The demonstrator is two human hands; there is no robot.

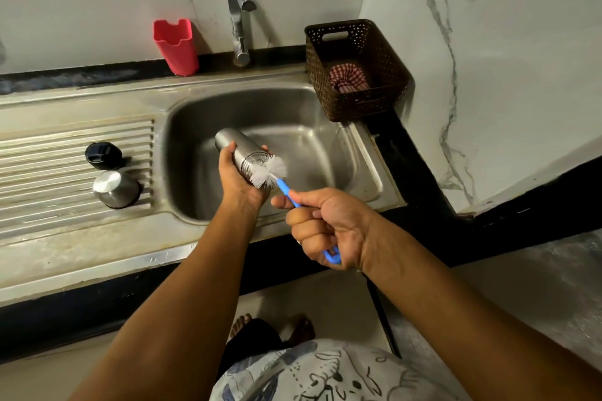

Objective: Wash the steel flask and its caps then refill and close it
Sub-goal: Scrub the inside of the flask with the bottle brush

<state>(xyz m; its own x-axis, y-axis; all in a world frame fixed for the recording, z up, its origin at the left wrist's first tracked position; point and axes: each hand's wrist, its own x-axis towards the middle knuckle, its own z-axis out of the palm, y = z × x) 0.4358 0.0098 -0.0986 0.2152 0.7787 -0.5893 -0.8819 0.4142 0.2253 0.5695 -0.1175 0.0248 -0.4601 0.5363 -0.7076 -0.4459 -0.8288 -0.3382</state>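
My left hand [239, 182] grips the steel flask [236, 148] over the sink basin [306, 140], tilted with its open threaded mouth facing me. My right hand [329, 228] holds a bottle brush [270, 172] by its blue handle. The white bristles sit at the flask's mouth, partly inside. On the ribbed draining board [49, 179] to the left lie the black inner cap [103, 155] and the steel outer cap [116, 189], upside down.
A steel tap [239, 16] rises behind the basin, with no water running. A red plastic holder [177, 46] stands to its left. A brown perforated basket [355, 68] with a checked cloth sits at the sink's right corner. A marble wall lies to the right.
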